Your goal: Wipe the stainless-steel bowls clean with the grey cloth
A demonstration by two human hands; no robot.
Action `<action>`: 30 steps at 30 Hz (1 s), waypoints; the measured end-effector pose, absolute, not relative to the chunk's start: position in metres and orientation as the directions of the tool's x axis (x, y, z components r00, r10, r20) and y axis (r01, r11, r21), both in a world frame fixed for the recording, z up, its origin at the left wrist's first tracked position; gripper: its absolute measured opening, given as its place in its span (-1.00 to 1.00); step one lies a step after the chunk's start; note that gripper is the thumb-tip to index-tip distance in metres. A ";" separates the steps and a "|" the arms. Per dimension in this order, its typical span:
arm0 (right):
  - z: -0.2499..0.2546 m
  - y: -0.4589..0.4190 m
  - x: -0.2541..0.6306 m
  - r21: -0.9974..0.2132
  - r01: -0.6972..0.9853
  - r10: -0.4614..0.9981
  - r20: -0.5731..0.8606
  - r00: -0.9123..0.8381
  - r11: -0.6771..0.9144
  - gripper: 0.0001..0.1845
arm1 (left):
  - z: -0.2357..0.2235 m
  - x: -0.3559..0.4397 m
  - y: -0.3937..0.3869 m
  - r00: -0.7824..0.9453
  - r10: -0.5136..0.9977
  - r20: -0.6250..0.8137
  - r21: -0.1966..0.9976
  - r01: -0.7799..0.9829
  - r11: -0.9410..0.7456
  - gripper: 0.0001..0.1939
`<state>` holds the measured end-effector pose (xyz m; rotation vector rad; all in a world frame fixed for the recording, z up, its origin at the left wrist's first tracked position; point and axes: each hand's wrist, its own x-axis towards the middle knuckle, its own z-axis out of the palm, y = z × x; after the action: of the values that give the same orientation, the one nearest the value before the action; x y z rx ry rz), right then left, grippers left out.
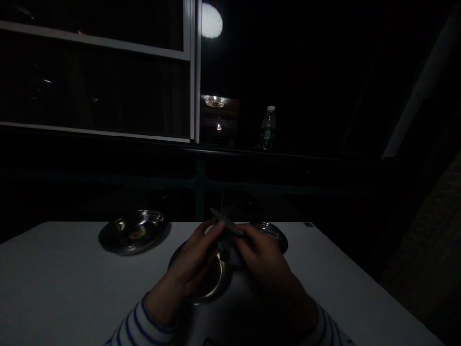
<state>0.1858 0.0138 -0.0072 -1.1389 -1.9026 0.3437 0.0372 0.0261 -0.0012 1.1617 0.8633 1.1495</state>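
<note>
The scene is very dark. Both hands meet over a metal bowl [212, 288] on a white table [65, 278]. My left hand [192, 266] has its fingers pinched on a small dark cloth-like piece [228, 240], and my right hand [262, 259] grips the same piece from the other side. What the piece is I cannot make out. Both wrists wear striped sleeves.
A second metal dish [134, 231] with something colourful in it sits at the left rear of the table. Another dish [275, 234] peeks out behind my right hand. A water bottle [267, 128] stands on a dark ledge beyond, beside a window frame [192, 72].
</note>
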 end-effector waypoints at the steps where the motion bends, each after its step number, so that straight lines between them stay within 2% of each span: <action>1: -0.008 0.015 0.186 -0.645 0.553 0.832 0.522 -0.186 0.528 -0.74 | -0.003 0.038 0.026 0.234 0.971 0.039 0.976 -0.217 0.013 -0.51; 3: -0.006 0.017 0.191 -0.700 0.501 0.849 0.503 -0.161 0.509 -0.75 | -0.006 0.037 0.028 0.273 0.962 0.012 0.975 -0.218 0.050 -0.45; 6: 0.002 0.020 0.207 -0.766 0.439 0.861 0.508 -0.037 0.470 -0.77 | -0.009 0.030 0.035 0.356 0.933 0.045 0.989 -0.145 0.008 -0.47; 10: 0.013 0.022 0.240 -0.816 0.394 0.865 0.493 0.091 0.424 -0.75 | -0.003 0.016 0.041 0.312 0.950 0.025 0.989 0.129 -0.068 -0.58; 12: 0.017 0.022 0.256 -0.837 0.376 0.883 0.461 0.094 0.397 -0.73 | 0.001 0.010 0.041 0.293 0.952 0.090 0.948 0.268 -0.172 -0.72; 16: 0.020 0.021 0.270 -0.869 0.335 0.906 0.414 0.092 0.363 -0.73 | 0.003 0.003 0.042 0.350 0.931 0.102 0.860 0.440 -0.259 -0.72; 18: 0.020 0.020 0.266 -0.894 0.275 0.912 0.395 0.111 0.354 -0.74 | 0.001 0.004 0.041 0.281 0.939 0.198 0.786 0.527 -0.324 -0.70; 20: 0.021 0.019 0.259 -0.913 0.213 0.915 0.380 0.139 0.347 -0.72 | 0.001 0.006 0.037 0.179 0.913 0.366 0.694 0.601 -0.396 -0.67; 22: 0.022 0.019 0.250 -0.939 0.107 0.926 0.341 0.162 0.327 -0.67 | 0.001 0.010 0.030 0.180 0.853 0.490 0.625 0.610 -0.488 -0.66; 25: 0.021 0.021 0.241 -0.951 -0.107 0.948 0.272 0.165 0.291 -0.60 | -0.001 0.020 0.019 0.422 0.767 0.483 0.597 0.482 -0.641 -0.71; 28: 0.019 0.025 0.234 -0.939 -0.199 0.954 0.251 0.164 0.281 -0.61 | -0.011 0.030 0.014 0.483 0.758 0.439 0.635 0.430 -0.641 -0.45; 30: 0.018 0.026 0.231 -0.938 -0.214 0.958 0.241 0.159 0.271 -0.61 | -0.019 0.037 0.015 0.492 0.780 0.387 0.685 0.413 -0.600 -0.37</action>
<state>0.2308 0.0264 0.0175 -0.9089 -1.0570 1.0283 0.0374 0.0155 -0.0192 2.2275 0.9808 0.9482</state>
